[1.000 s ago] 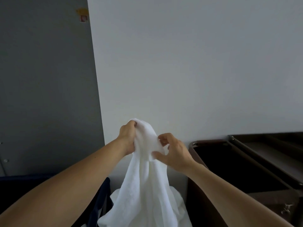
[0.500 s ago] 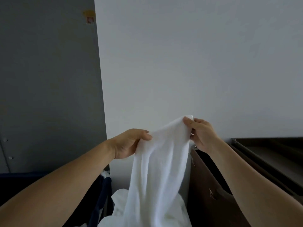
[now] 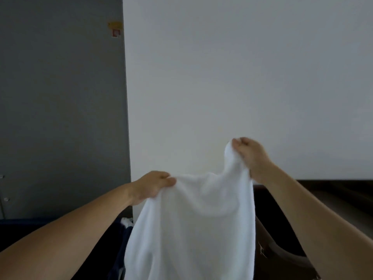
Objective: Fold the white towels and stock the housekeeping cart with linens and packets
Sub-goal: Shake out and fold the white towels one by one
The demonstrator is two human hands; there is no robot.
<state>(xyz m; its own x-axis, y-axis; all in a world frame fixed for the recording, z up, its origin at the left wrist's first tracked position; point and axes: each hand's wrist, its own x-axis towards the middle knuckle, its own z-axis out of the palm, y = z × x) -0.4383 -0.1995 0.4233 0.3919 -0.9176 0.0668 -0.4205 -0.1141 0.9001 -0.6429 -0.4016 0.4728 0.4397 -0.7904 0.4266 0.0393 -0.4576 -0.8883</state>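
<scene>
Below, the towel (image 3: 191, 229) runs off frame.

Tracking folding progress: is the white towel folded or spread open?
Spread, not folded: left hand and right hand grip the top edge of the white towel, hanging open between them.

My left hand (image 3: 150, 186): bare forearm reaching forward from the lower left, thumb and fingers pinching one top edge of the towel (image 3: 197, 219). My right hand (image 3: 252, 156): raised higher than the left, slightly blurred, fingertips pinching the opposite top corner. Both arms extended, hands well apart, backs of the hands toward me.
</scene>
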